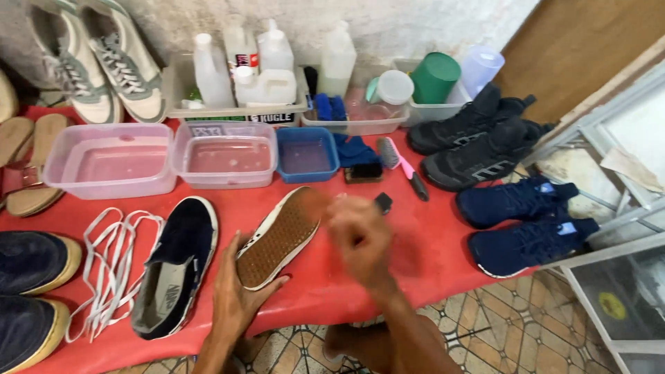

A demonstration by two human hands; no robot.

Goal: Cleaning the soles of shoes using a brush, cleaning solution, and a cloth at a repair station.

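Note:
My left hand (235, 294) grips the heel end of a dark sneaker (280, 235) turned sole-up, its brown tread facing me, on the red table (415, 256). My right hand (360, 235) is blurred just right of the sole, fingers curled around a small dark brush (382, 202) whose end sticks out above the hand. The matching dark blue sneaker (173, 266) lies upright to the left, without laces. White laces (111, 260) lie loose beside it.
Two clear tubs of water (111, 163) (225, 159) and a small blue tub (306, 154) line the back. Brushes (402, 163), bottles (263, 66), black shoes (478, 142), navy shoes (526, 221), white sneakers (104, 59) and sandals (31, 166) surround them.

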